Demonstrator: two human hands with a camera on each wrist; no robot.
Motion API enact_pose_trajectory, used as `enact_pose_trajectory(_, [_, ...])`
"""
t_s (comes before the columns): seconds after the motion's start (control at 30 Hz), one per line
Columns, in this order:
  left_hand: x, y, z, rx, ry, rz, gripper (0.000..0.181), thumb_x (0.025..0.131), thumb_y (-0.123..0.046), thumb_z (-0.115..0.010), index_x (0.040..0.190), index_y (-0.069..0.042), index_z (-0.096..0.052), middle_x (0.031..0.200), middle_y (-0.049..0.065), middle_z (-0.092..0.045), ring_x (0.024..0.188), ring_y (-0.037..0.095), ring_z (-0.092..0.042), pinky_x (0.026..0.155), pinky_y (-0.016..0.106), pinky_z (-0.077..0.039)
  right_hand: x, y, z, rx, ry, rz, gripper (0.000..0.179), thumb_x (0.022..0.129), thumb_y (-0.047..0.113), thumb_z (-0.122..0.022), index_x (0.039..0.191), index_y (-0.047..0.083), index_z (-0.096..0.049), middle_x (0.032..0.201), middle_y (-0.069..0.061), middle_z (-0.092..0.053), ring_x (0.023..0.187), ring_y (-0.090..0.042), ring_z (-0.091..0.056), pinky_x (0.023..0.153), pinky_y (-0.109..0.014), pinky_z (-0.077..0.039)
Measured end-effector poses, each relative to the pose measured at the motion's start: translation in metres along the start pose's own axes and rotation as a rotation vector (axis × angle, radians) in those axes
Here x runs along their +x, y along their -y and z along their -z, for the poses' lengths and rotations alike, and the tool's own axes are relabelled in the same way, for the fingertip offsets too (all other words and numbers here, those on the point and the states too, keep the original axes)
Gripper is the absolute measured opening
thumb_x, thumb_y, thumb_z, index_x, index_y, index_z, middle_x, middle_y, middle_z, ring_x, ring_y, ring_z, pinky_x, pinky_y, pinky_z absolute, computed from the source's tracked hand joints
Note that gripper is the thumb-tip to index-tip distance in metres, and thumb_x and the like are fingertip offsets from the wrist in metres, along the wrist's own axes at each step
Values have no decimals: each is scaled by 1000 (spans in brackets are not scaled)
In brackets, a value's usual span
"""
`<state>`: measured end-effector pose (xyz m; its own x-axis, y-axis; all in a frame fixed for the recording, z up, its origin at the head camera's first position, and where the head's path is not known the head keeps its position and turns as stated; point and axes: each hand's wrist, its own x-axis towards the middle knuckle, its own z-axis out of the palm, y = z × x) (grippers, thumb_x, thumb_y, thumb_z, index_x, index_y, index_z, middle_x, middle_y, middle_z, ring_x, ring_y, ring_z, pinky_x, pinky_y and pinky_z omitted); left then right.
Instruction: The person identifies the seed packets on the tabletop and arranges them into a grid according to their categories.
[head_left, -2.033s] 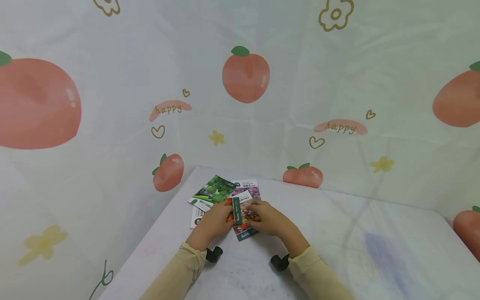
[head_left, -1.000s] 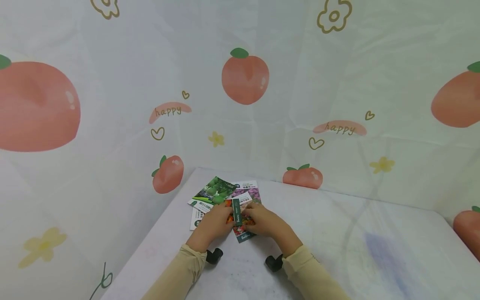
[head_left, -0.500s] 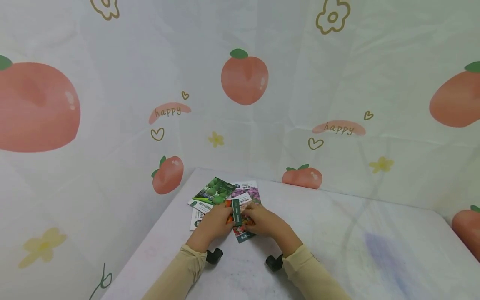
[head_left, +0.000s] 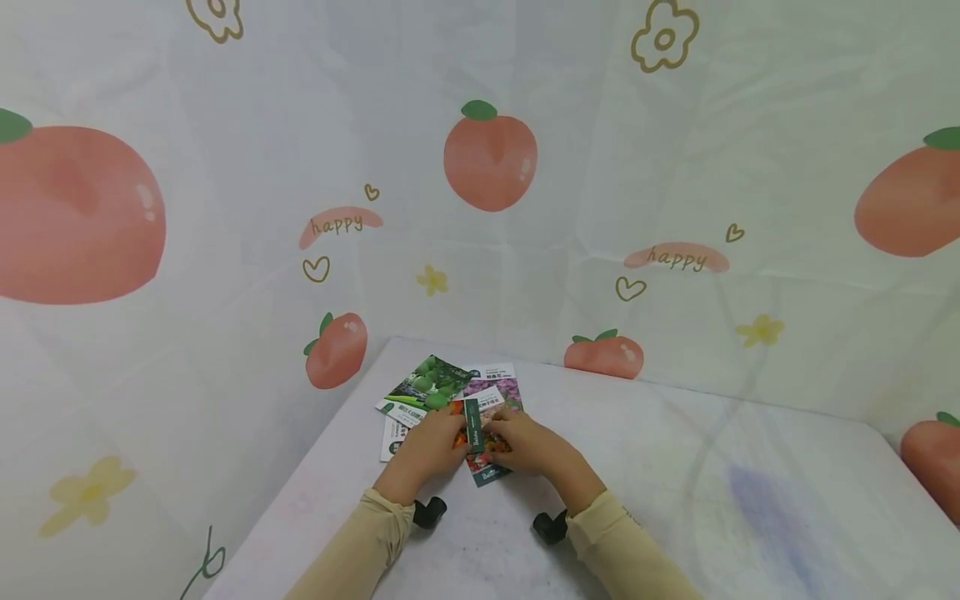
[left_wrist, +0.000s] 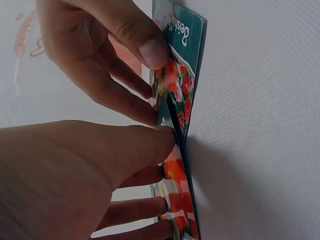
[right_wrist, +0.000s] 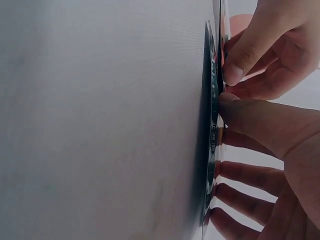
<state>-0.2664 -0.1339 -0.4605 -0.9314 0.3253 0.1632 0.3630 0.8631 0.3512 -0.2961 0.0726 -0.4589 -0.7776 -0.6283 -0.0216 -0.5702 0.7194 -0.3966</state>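
Note:
My left hand (head_left: 427, 442) holds a red-and-orange flower seed packet (left_wrist: 180, 190), its thumb at the dark green end strip (head_left: 473, 429) and its other fingers spread over the face. Beside it my right hand (head_left: 536, 442) grips a second seed packet (head_left: 489, 473) with mixed flowers, thumb on its face near the green printed band (left_wrist: 187, 35). The left packet's strip overlaps the second packet, and a dark gap shows between them in the left wrist view. The hands nearly meet there. Fingers hide much of both packets.
Behind the hands lie a seed packet with green round fruit (head_left: 427, 385) and one with purple flowers (head_left: 510, 388). A white packet (head_left: 392, 440) shows partly beneath, at the left. The white table (head_left: 645, 467) runs up to a fruit-printed cloth (head_left: 525, 283).
Compared with two seconds ago, my right hand has moved left, its fingers drawing in close to the green strip. Over the last second both hands have stayed almost still.

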Motion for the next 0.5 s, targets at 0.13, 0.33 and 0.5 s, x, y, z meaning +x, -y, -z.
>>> enact_pose_trajectory(0.13, [-1, -1, 0, -2, -3, -2, 24, 94, -17, -80, 112, -3, -74, 105, 12, -70, 96, 27, -64, 80, 48, -55, 0, -2, -2, -5, 5, -8, 40, 99, 27, -77, 135, 11, -71, 132, -7, -62, 109, -20, -56, 98, -45, -55])
enact_pose_trajectory(0.33, [-2, -2, 2, -18, 6, 10, 27, 94, -17, -81, 115, -2, -74, 108, 13, -71, 97, 26, -63, 84, 49, -56, -3, -2, -2, -5, 8, -15, 41, 98, 29, -78, 134, 11, -71, 135, -8, -61, 117, -24, -59, 105, -49, -54])
enact_pose_trajectory(0.5, [-2, -2, 2, -13, 3, 7, 27, 95, -18, -80, 115, -3, -75, 108, 12, -71, 97, 26, -62, 84, 48, -55, -7, -1, 1, 1, 6, -29, 43, 98, 29, -79, 135, 10, -70, 139, -11, -61, 126, -30, -59, 110, -52, -52])
